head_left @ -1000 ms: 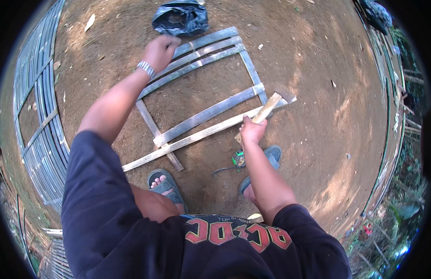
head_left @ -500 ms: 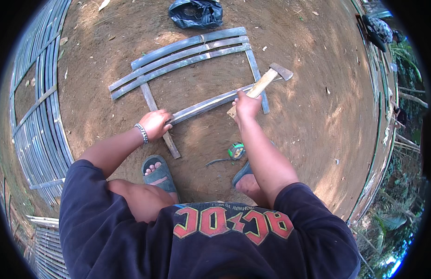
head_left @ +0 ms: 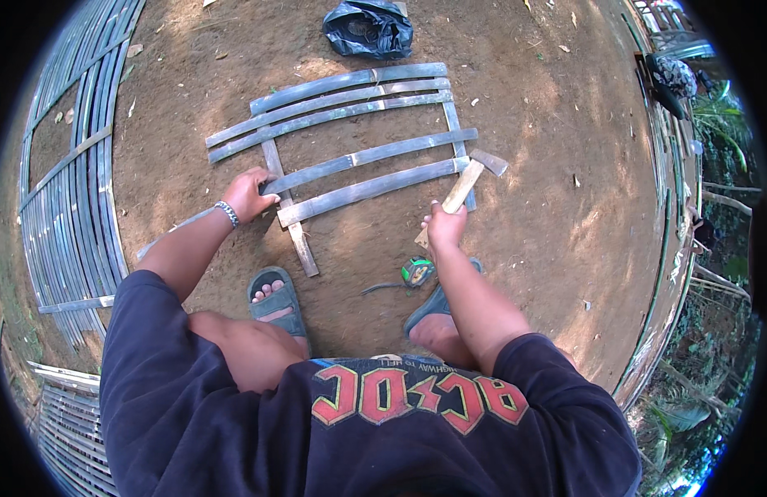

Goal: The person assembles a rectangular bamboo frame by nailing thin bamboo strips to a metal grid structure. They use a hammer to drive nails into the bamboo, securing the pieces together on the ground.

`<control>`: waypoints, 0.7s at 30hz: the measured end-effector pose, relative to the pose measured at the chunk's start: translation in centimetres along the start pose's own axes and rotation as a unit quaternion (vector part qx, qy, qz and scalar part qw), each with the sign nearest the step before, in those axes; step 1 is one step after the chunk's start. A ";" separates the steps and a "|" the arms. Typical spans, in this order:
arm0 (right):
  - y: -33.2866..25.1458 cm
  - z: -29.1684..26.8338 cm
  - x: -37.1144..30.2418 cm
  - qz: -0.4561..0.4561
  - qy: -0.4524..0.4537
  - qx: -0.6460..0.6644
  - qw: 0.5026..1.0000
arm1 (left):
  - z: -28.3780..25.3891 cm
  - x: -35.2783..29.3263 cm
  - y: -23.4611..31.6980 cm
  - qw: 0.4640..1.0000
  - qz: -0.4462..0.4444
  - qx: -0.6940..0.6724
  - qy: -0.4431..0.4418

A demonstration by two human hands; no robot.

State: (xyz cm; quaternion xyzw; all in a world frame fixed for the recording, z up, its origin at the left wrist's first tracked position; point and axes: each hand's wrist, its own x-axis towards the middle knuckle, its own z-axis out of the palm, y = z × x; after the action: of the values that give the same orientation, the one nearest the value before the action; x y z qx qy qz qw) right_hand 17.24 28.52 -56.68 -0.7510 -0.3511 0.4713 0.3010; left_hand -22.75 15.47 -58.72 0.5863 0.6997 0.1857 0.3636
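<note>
- At the far left, a slatted panel point(head_left: 77, 182) lies on the ground point(head_left: 549, 265), well apart from the frame, perhaps to keep the working space free.
- The left hand point(head_left: 251, 197) is mostly closed, fingers over the far edge of the long slat point(head_left: 367, 156) and thumb toward the near edge, apparently to steer where it lies. A strip beyond the forearm looks like the same slat's other end.
- The left sandal point(head_left: 277, 305) stands near the foot of the left upright point(head_left: 302, 247), off the wood, probably to give the arms room.
- Three upper slats point(head_left: 317, 89) lie across both uprights, the lower two jutting out further left; no fixings can be made out, so they may simply rest there.
- The lower slat point(head_left: 367, 189) crosses nearer the person, roughly parallel, as though the uprights serve as bearers.
- The black bag point(head_left: 367, 31) sits beyond the top edge, clear of the slats.
- The tape measure point(head_left: 417, 272) lies just beside the right sandal point(head_left: 437, 311), presumably for easy reach.
- The right hand point(head_left: 446, 228) is wrapped around the hatchet point(head_left: 459, 192) low on its handle, seemingly keeping it ready; its head points away, near the right upright point(head_left: 452, 112). Whether it touches the wood is unclear.
</note>
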 end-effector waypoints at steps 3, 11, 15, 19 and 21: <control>0.9 -1.0 0.4 0.012 0.019 -0.013 1.000 | -0.4 -0.9 -1.9 0.998 0.011 0.035 0.053; 1.3 -1.5 0.6 0.001 0.002 -0.049 0.999 | -2.4 -0.5 -4.2 0.990 -0.029 0.106 0.083; 1.2 -0.8 0.0 0.000 -0.009 -0.056 0.998 | -2.0 0.2 -4.0 0.984 -0.050 0.140 0.101; 1.0 -0.1 0.2 -0.024 -0.021 -0.059 0.998 | -1.6 1.0 -3.0 0.976 -0.068 0.176 0.104; 0.7 0.4 0.7 -0.037 -0.025 -0.047 0.998 | -1.5 1.2 -2.8 0.973 -0.080 0.191 0.101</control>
State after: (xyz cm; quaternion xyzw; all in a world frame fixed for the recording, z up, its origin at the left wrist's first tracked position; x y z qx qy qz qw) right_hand 17.24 28.72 -57.67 -0.7390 -0.4079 0.4614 0.2732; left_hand -25.82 16.23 -59.98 0.5650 0.8002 0.0773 0.1857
